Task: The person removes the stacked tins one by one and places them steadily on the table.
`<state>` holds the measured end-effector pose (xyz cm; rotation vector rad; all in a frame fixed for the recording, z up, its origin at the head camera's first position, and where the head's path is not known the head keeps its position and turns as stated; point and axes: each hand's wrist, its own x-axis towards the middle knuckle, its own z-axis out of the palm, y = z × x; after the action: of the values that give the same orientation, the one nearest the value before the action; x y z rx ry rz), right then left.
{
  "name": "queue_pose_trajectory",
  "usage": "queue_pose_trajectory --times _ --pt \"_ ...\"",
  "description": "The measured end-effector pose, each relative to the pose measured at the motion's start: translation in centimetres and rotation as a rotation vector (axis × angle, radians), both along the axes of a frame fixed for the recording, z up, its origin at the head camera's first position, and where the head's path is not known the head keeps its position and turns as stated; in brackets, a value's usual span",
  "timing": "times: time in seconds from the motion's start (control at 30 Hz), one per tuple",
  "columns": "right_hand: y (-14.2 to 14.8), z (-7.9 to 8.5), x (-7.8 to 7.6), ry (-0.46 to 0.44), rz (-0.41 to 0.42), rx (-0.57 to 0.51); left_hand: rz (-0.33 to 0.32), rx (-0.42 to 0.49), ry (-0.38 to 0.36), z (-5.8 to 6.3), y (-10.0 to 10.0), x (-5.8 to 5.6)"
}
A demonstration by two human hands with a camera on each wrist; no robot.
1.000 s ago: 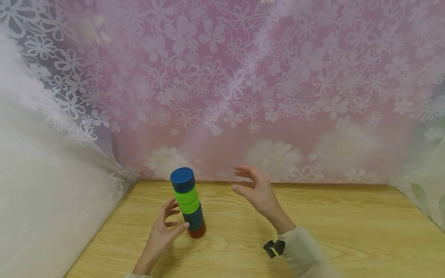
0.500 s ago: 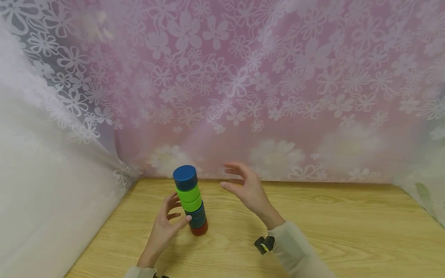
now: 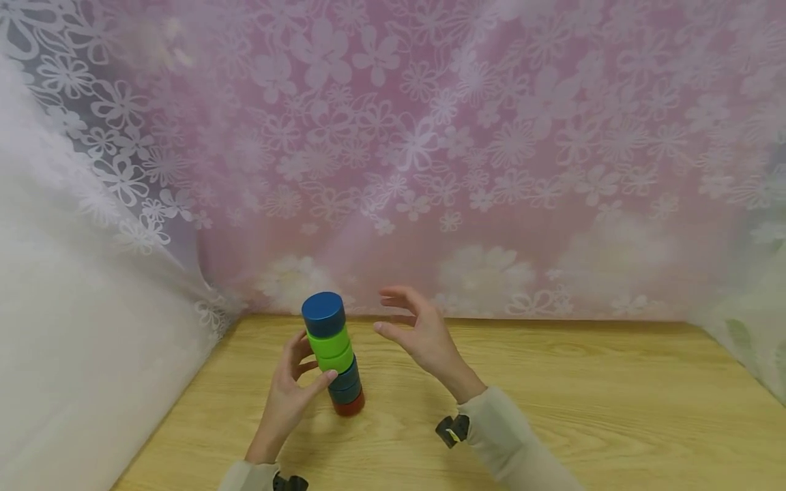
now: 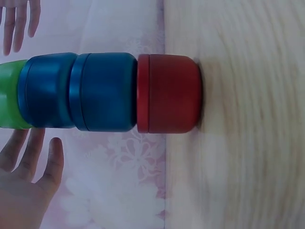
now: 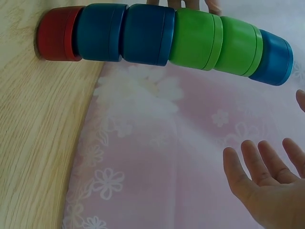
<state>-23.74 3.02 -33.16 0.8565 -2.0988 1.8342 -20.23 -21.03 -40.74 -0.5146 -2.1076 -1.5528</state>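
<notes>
A tall stack of small round lidded tins stands on the wooden table (image 3: 552, 395). A red tin (image 4: 169, 93) is at the bottom, then two blue tins (image 4: 78, 93), two green tins (image 5: 217, 43) and a blue tin (image 3: 323, 314) on top. In the right wrist view the stack bends slightly toward its top. My left hand (image 3: 287, 389) curves loosely about the stack's left side, thumb in front near the lower green tin, other fingers partly hidden behind; contact cannot be told. My right hand (image 3: 424, 341) is raised to the right, apart from the stack, fingers spread, holding nothing.
A pink flowered cloth (image 3: 460, 170) hangs behind the table's back edge. Pale cloth (image 3: 80, 327) hangs at the left, and more hangs at the right. Black wrist devices (image 3: 452, 430) sit by both sleeves.
My right hand has moved left, closer to the stack. My left hand has slid upward along the stack, its thumb going from the blue tins to the lower green one. The stack stays put.
</notes>
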Motion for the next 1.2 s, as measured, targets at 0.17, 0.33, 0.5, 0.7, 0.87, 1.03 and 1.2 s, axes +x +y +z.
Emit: queue_pose_trajectory --times 0.17,0.33,0.5,0.7,0.87,1.03,1.2 --pt "-0.7 0.3 0.2 -0.009 0.004 -0.007 -0.017 0.018 0.035 0.3 0.2 -0.2" --pt "-1.4 0.4 0.2 -0.005 0.014 0.015 0.0 0.036 0.042 0.3 0.5 -0.3" --pt "-1.5 0.4 0.3 -0.008 0.012 0.036 0.006 0.03 0.048 0.2 0.9 -0.6" --pt "-2.4 0.4 0.1 0.016 0.013 0.065 0.004 0.007 0.062 0.3 0.4 -0.7" --pt "-3.0 0.5 0.1 -0.007 0.096 0.116 -0.002 -0.006 0.071 0.5 0.4 -0.8" --pt "-3.6 0.7 0.3 -0.009 0.13 0.124 -0.003 -0.022 0.083 0.6 0.4 -0.7" --pt "-4.1 0.8 0.3 0.012 0.128 0.101 -0.009 -0.014 0.094 0.6 0.4 -0.8"
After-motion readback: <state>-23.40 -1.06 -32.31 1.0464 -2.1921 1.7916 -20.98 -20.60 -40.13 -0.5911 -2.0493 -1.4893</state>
